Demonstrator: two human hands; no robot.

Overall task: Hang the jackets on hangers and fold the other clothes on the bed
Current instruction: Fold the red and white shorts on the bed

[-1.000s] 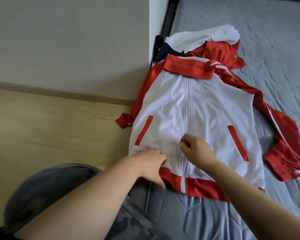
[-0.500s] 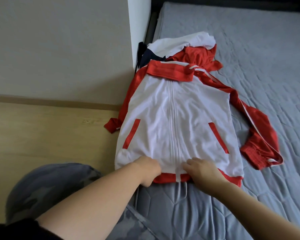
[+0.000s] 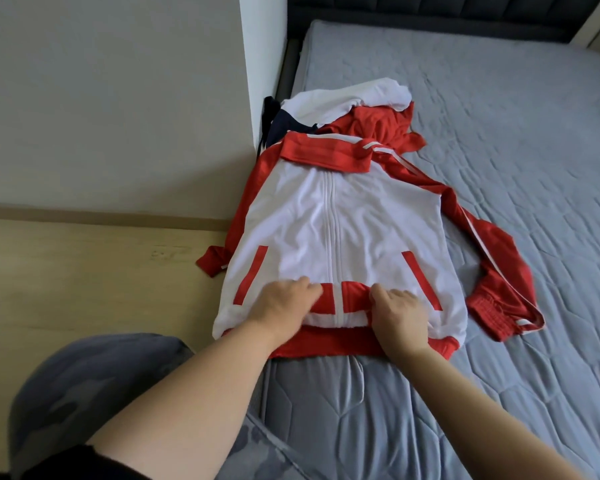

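Grip of left hand (image 3: 284, 303) and right hand (image 3: 400, 313) (two) pinches red hem of one jacket (image 3: 329, 216).

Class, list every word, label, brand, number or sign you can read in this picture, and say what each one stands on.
No text can be read anywhere.
The jacket has only plain red stripes and a zip; no logo, label or number shows.
The pile of clothes behind it, the bed, the wall and the floor carry no writing.

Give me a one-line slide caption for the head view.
On the grey bed, left hand and right hand hold the red front hem of the white-and-red jacket turned up.
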